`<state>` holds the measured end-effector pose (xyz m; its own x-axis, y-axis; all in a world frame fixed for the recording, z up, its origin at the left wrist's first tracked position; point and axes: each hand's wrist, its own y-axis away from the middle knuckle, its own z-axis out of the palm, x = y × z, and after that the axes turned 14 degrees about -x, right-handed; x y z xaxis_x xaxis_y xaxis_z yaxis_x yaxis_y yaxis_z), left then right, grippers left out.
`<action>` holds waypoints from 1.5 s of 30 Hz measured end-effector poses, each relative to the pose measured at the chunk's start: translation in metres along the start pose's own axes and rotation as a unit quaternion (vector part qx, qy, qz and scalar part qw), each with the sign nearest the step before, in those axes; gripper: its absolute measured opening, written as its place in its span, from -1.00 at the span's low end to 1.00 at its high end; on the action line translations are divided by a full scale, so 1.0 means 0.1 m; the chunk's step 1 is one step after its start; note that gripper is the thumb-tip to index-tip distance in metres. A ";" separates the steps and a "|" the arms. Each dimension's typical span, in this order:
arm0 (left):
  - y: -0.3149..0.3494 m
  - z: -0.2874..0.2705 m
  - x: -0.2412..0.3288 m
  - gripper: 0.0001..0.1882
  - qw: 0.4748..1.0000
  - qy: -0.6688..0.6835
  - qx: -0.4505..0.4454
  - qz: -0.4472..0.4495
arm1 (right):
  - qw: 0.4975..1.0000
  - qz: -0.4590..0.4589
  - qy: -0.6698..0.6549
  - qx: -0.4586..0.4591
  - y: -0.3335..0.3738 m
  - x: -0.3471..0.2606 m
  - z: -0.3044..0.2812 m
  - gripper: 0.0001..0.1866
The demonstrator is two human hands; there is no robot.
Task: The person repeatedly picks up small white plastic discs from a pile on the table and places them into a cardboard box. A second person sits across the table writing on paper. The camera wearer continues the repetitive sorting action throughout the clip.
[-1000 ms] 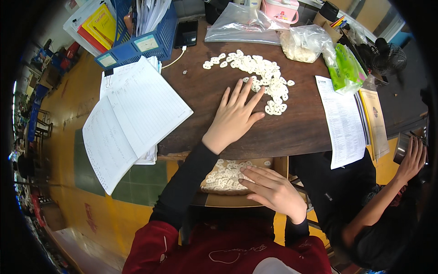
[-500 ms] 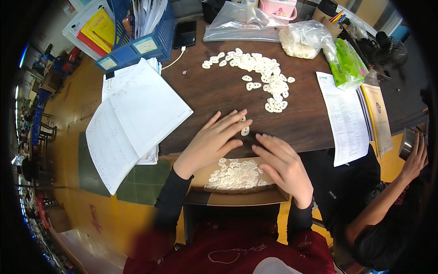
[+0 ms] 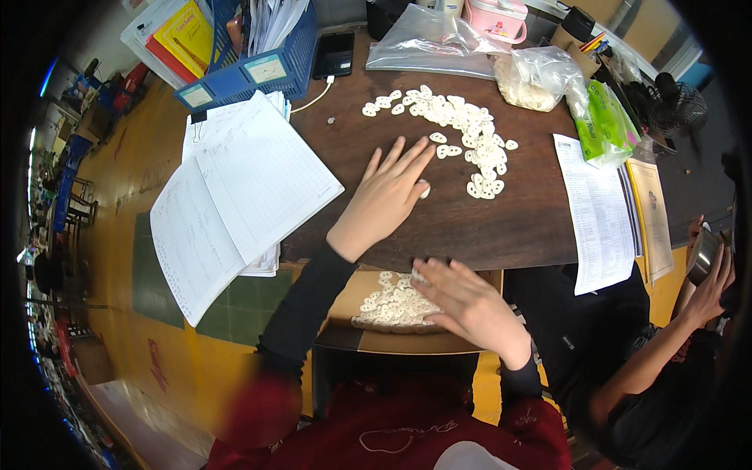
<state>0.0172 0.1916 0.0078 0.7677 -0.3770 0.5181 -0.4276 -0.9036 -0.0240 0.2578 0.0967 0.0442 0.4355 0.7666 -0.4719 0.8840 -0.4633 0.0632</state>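
Small cream-coloured flat pieces with holes lie in a curved heap on the dark wooden table. My left hand rests palm down on the tabletop, left of the heap, its fingers stretched out. One cream piece peeks out beside its thumb. Below the table edge, my right hand hovers over an open cardboard box, fingers extended. Many more of the same pieces fill the box. A pale piece seems to show near the right fingertips, but whether it is held is unclear.
An open notebook lies at left by a blue file rack and a phone. Plastic bags, a green packet and a printed sheet lie right. A co-worker's hand holds a metal bowl.
My left hand has moved forward across the table toward the curved heap. My right hand has drawn back from the table edge to over the box.
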 end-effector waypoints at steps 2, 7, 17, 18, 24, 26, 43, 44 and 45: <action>-0.17 0.01 0.00 -0.40 1.000 -0.001 -0.014 0.024 | 0.999 -0.038 -0.019 -0.023 0.10 -0.06 0.00 -0.40; -0.03 0.01 0.05 -0.53 0.999 0.000 -0.030 0.043 | 0.996 -0.062 -0.054 0.020 0.16 -0.03 -0.08 -0.43; 0.21 -0.15 0.04 -0.73 0.942 0.321 0.093 0.038 | 0.990 0.028 0.050 0.128 -0.55 0.39 -0.16 -0.44; 0.20 -0.17 0.03 -0.73 0.944 0.315 0.088 0.032 | 0.991 0.027 0.075 0.110 -0.58 0.39 -0.14 -0.44; 0.02 -0.10 0.04 -0.57 0.982 0.181 0.061 -0.012 | 0.998 -0.037 0.037 0.026 -0.15 0.07 0.09 -0.42; -0.17 -0.06 0.06 -0.49 0.992 0.111 0.062 -0.005 | 0.998 -0.062 -0.006 -0.001 -0.02 -0.05 0.16 -0.41; 0.49 -0.23 0.21 -0.37 0.975 0.212 -0.047 0.056 | 0.983 0.043 -0.003 0.181 -0.50 0.46 -0.24 -0.43; 0.47 -0.26 0.20 -0.36 0.974 0.217 -0.037 0.052 | 0.984 0.037 0.009 0.176 -0.60 0.47 -0.20 -0.43; 0.42 -0.30 0.17 -0.36 0.973 0.223 -0.026 0.044 | 0.987 0.033 0.053 0.148 -0.68 0.48 -0.17 -0.43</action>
<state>-0.0016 0.1530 0.0411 0.4484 -0.3160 0.8361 -0.5144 -0.8562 -0.0478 0.2216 0.1720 0.0321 0.5200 0.7647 -0.3806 0.7710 -0.6120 -0.1762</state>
